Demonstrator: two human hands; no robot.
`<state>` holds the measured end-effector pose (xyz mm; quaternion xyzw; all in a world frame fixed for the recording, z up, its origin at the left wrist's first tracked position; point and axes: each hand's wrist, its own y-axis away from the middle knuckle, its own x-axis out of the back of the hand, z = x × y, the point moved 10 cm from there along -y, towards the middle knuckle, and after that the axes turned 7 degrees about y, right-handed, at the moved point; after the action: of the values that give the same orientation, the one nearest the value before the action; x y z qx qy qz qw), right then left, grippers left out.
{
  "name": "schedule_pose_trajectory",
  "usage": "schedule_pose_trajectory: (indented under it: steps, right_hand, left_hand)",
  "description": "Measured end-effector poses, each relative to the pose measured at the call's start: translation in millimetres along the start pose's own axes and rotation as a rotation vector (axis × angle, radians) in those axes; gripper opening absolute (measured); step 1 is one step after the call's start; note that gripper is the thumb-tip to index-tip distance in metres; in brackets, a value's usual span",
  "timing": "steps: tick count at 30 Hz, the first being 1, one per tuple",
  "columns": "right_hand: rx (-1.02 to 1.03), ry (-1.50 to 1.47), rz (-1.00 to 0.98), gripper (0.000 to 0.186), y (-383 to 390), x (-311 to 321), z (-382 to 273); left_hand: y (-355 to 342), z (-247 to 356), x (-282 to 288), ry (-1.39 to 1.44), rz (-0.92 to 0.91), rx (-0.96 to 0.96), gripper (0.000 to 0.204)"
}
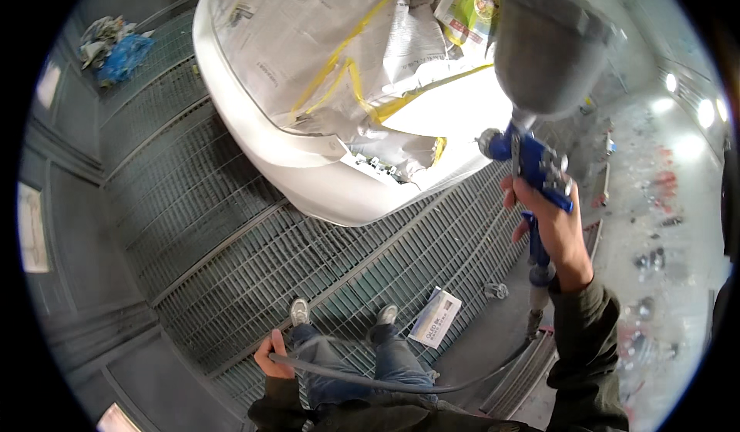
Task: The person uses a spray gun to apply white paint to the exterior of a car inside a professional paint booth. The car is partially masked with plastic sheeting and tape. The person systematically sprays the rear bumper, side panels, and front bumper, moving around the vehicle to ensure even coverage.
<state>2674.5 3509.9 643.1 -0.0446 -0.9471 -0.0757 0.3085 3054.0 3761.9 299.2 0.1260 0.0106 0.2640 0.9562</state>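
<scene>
The left hand (pixel 274 355) is holding a smooth grey flexible hose (pixel 347 378); the right hand (pixel 560 228) is holding a blue spray gun (pixel 532 162).
At far left, a crumpled heap of pale sheets and blue plastic (pixel 123 53) is lying on the grey metal grating (pixel 254 266). Further right, the left hand's fingers are curling closed around the hose, which is running across the person's blue jeans (pixel 401 355) toward the bottom of the gun. Above, a white curved car body (pixel 297 174) is showing whitish masking paper (pixel 285 39) and yellow tape (pixel 389 110). A pale rectangular box (pixel 437 320) is lying right of the shoes (pixel 299 311). At right, the right hand is gripping the gun's handle; the gun is pointing leftward near the car body, a large grey cup (pixel 551 47) sitting on top.
</scene>
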Motion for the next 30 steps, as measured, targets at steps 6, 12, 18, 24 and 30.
schedule_pose_trajectory:
  steps: [6,12,18,24,30]
  right_hand:
    - [-0.073,0.162,-0.014,0.026,-41.3,-20.5,-71.4]
    - [0.019,0.513,0.174,0.032,-58.4,-21.7,-101.8]
    - [-0.069,0.254,-0.122,0.02,-32.4,-75.7,-67.2]
    - [-0.052,0.033,-0.23,0.052,4.4,-113.8,-6.9]
    - [-0.042,-0.383,-0.215,0.064,41.7,-107.7,65.4]
  left_hand:
    - [-4.4,-7.5,-6.3,0.077,-0.139,0.125,0.056]
    - [-24.8,4.6,-5.6,0.003,-0.209,0.039,0.055]
    - [-38.3,7.1,3.1,-0.004,-0.239,0.053,0.054]
    - [-49.9,-30.0,43.2,0.0,-0.092,0.098,0.055]
    - [-49.5,12.8,73.0,-0.24,0.114,-0.001,0.051]
